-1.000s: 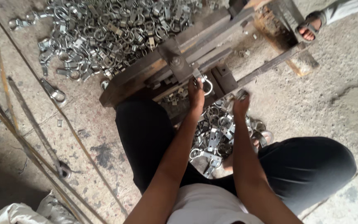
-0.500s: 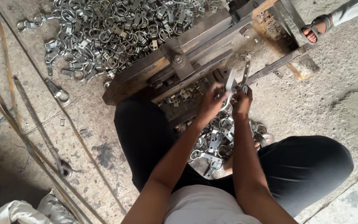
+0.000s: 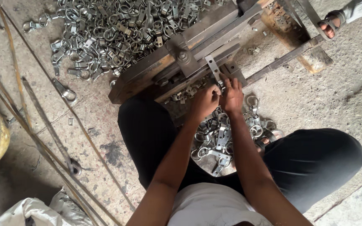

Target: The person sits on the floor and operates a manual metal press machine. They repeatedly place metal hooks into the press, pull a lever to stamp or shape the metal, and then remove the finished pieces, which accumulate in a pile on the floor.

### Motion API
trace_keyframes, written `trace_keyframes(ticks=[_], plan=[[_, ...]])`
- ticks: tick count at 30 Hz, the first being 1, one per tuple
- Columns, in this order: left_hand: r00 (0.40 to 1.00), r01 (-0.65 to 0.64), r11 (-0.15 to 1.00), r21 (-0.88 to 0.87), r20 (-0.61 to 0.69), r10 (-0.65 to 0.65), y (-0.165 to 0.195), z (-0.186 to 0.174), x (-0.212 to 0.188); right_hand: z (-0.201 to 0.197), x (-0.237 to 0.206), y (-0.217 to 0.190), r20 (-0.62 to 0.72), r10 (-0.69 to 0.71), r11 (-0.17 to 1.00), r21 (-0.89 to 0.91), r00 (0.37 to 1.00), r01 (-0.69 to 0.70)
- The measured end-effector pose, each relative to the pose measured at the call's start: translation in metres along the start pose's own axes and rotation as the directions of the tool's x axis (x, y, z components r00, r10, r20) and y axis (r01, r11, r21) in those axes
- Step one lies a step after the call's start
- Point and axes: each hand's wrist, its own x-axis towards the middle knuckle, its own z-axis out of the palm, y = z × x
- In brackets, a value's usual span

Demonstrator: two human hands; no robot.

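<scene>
1. Compared with half a second earlier, both hands are seen lower and closer to the press edge, and the flat strip is no longer lifted clear above them.
2. The left hand [image 3: 204, 102] is closed around the lower end of the flat metal strip [image 3: 213, 69]; the fingers are curled tight.
3. The right hand [image 3: 232, 95] is pressed against the left, its fingers bent over the same lower end of the strip.
4. The strip is held at the front edge of the heavy steel press [image 3: 181, 58], just beside its bolt.
5. Its long axis runs from the hands up and slightly left, the free end pointing away from the person.
6. A pile of finished ring clips [image 3: 109, 29] lies beyond the press; more clips [image 3: 221, 140] lie between the knees.
</scene>
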Motion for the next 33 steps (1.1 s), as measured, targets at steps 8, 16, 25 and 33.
trace_keyframes(ticks=[8,16,25,33], plan=[[0.942,0.322,0.946,0.021,-0.111,-0.318,-0.040,0.039,0.016,0.014,0.013,-0.003,0.094,0.022,0.995,-0.095,0.995,-0.013],[0.902,0.236,0.766,-0.597,-0.159,-0.402,-0.086,0.083,0.029,0.009,0.007,-0.022,0.178,-0.114,0.986,-0.097,0.977,0.132],[0.839,0.275,0.571,-0.773,-0.097,-0.535,-0.083,0.094,0.024,-0.006,0.013,0.003,0.256,-0.281,0.872,0.470,0.925,0.135],[0.866,0.230,0.569,-0.789,-0.100,-0.489,-0.086,0.102,0.022,0.015,0.003,0.092,0.293,0.521,0.753,0.284,0.802,-0.593]])
